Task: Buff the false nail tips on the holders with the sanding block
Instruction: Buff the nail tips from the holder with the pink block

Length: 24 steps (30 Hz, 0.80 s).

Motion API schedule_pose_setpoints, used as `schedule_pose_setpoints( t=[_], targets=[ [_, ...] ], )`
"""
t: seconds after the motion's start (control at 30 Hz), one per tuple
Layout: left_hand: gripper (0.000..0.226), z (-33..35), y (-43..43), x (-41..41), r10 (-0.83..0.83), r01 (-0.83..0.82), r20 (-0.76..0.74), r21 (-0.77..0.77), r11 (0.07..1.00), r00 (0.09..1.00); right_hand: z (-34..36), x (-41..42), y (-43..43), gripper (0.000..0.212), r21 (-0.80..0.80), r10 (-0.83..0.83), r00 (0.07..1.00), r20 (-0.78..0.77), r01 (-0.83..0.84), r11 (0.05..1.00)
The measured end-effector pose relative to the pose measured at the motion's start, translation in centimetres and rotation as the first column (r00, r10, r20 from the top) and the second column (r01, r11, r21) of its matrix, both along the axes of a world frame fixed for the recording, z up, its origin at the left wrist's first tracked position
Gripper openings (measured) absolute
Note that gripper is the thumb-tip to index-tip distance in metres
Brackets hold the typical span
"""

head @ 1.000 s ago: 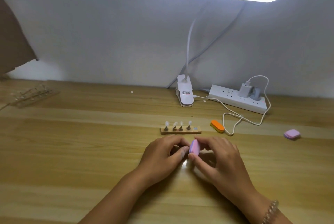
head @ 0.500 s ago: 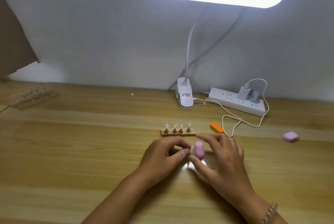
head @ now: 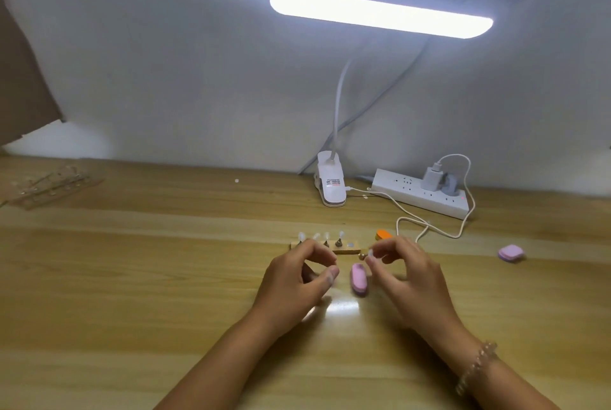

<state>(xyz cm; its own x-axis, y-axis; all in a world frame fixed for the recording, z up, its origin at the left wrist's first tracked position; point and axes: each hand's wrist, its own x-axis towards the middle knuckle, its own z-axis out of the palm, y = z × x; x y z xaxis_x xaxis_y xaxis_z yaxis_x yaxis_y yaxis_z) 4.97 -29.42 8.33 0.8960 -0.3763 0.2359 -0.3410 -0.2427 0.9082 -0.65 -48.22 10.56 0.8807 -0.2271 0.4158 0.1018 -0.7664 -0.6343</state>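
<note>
A small wooden base stands mid-table with several metal holders carrying clear false nail tips. My right hand pinches one loose holder with its nail tip between thumb and forefinger, just right of the base's end. The pink sanding block lies on the table between my hands, and neither hand touches it. My left hand hovers in front of the base with its fingers loosely curved and nothing in it.
An orange block lies behind my right hand, and a second pink block sits far right. A clip lamp base, a power strip and a white cable line the back. Clear plastic strips lie at the far left.
My right hand let the pink sanding block drop to the table and took the holder with the nail tip from my left hand. The two hands moved apart.
</note>
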Motion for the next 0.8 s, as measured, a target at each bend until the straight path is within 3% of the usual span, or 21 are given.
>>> schedule_pose_setpoints(
  t=[0.13, 0.33, 0.8],
  targets=[
    [0.013, 0.2, 0.0, 0.0, 0.073, -0.071, 0.047, -0.025, 0.997, 0.996, 1.5, 2.6, -1.1, 0.008, 0.032, 0.025, 0.99, -0.138, -0.02, 0.999],
    [0.01, 0.2, 0.6, 0.4, 0.235, -0.228, 0.035, -0.149, 0.962, 0.971, 1.3, 4.4, -1.1, 0.007, 0.037, 0.019, 0.981, -0.191, -0.013, 0.999],
    [0.008, 0.0, 0.6, 0.5, 0.185, -0.182, 0.036, -0.085, 0.98, 0.982, 0.4, 5.7, -1.0, 0.009, -0.021, 0.046, 0.979, -0.198, -0.051, 0.998]
  ],
)
